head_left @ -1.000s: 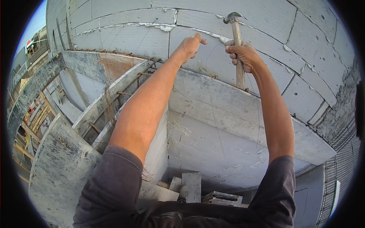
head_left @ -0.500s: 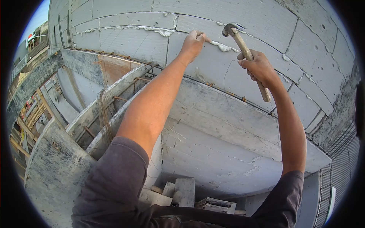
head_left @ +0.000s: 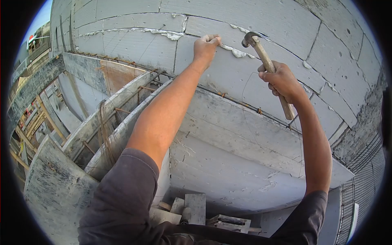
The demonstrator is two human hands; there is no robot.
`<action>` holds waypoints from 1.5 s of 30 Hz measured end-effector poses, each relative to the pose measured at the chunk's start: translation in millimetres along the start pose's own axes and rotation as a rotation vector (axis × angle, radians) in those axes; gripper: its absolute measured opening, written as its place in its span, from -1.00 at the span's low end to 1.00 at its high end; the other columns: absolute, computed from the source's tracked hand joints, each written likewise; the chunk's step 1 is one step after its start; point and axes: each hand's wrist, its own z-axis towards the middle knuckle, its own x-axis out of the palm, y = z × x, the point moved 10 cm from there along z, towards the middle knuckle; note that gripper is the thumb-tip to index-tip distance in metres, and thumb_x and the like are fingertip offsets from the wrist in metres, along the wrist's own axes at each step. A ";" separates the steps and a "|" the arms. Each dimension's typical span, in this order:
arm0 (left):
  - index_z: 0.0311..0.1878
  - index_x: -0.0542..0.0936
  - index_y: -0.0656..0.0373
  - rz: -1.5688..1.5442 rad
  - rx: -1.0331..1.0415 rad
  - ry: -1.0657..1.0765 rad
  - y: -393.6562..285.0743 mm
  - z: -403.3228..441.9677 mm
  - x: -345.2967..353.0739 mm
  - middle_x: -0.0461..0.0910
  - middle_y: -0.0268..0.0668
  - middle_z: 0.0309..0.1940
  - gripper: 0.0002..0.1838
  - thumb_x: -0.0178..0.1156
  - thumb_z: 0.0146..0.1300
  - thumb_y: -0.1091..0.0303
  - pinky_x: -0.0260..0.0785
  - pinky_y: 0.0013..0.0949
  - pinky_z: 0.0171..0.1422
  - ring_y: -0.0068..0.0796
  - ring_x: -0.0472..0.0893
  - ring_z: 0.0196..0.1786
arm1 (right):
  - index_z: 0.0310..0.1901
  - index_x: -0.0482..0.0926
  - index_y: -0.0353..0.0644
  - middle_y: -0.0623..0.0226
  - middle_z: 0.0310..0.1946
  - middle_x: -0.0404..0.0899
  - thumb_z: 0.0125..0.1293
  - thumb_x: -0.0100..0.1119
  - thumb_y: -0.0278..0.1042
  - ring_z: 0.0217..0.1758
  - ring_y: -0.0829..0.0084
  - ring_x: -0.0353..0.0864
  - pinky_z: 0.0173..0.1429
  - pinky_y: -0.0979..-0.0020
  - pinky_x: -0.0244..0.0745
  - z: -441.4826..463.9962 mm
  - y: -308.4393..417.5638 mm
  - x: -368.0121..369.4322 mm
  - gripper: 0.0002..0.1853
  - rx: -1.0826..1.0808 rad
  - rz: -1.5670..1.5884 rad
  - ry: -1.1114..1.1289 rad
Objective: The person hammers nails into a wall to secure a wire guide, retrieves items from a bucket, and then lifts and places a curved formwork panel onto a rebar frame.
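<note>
- Block wall [head_left: 232, 71]: straight ahead of the person, filling the upper part of the view. Its courses are up, so the laying looks done across the stretch that shows.
- Grey panel [head_left: 237, 122]: set along the wall, below both hands; it appears to be in place already.
- 2 boards [head_left: 130, 122]: side by side at the left with a gap between them. Steel in that gap lies bare, so this stretch looks unfinished.
- Steel bar [head_left: 244, 104]: runs between the wall and the panel's top edge, exposed along much of its length.
- Wire bundle [head_left: 103, 130]: draped over the 2 boards, its strands loose.
- Hammer [head_left: 265, 59]: raised before the wall, tilted, its head up and to the left, apart from the left hand. No contact between the 2 shows.
- Right hand [head_left: 281, 79]: fingers wrapped firmly around the wooden handle.
- Left hand [head_left: 205, 50]: up at a joint, thumb and fingertips pressed together. I cannot tell whether they pinch anything or touch the blocks, so how much is left at this spot cannot be told either.
- Mortar clump [head_left: 237, 53]: squeezed out of the joint just beside the left fingertips, not trimmed flush.
- Thin wire [head_left: 243, 90]: curves near the right hand, its upper end hard to trace.
</note>
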 end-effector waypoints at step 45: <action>-0.10 0.74 0.18 0.575 0.409 -0.094 -22.9 -9.0 5.0 0.76 -0.13 -0.26 -0.69 0.29 0.28 0.13 0.51 -0.28 -0.06 -0.26 0.73 -0.19 | -0.03 0.56 -0.37 -0.03 -0.38 0.66 0.39 0.20 -0.16 -0.30 0.14 0.69 -0.12 0.10 0.54 44.6 54.3 41.8 -0.62 -0.150 -0.178 -0.109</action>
